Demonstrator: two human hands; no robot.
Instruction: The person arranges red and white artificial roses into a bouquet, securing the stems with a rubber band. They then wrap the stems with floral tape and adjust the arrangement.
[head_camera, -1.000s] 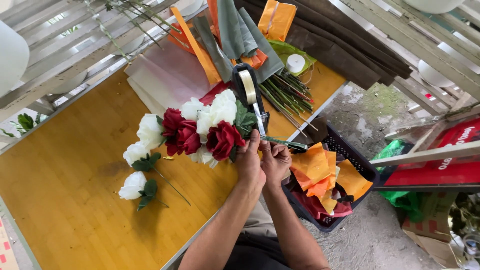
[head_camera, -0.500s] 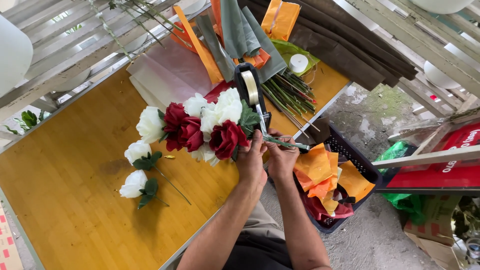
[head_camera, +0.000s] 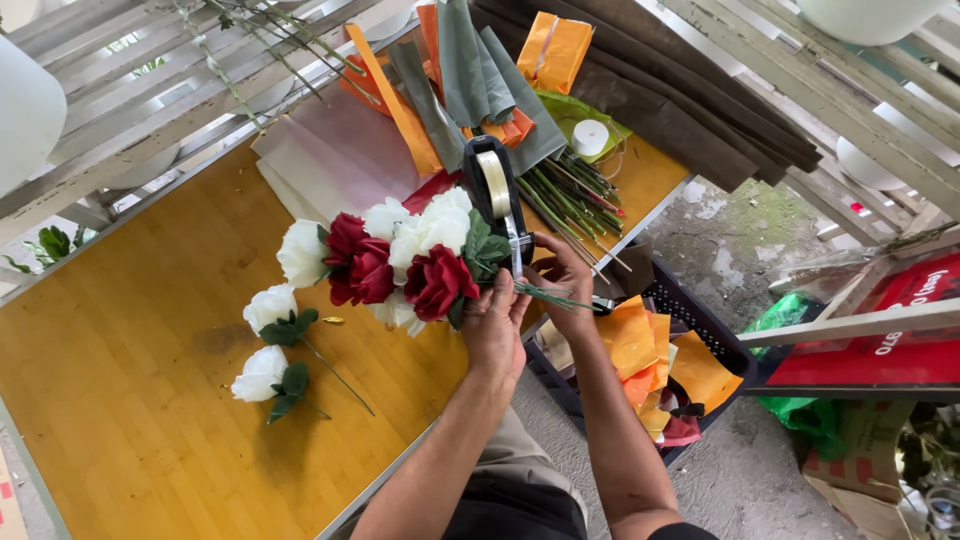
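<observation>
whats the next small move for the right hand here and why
Probably draw the tape off the black tape dispenser and down onto the stems. The left hand grips the bunch of red and white roses just below the heads, the stems jut out bare, and the right hand is at the dispenser's cutting end beside them.

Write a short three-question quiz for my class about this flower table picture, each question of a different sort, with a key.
1. True or false: two white roses lie loose on the wooden table.
2. Which hand grips the bouquet at its stems? A left hand B right hand
3. Fill in: the right hand is at the black ____ dispenser.

Key: 1 true; 2 A; 3 tape
</observation>
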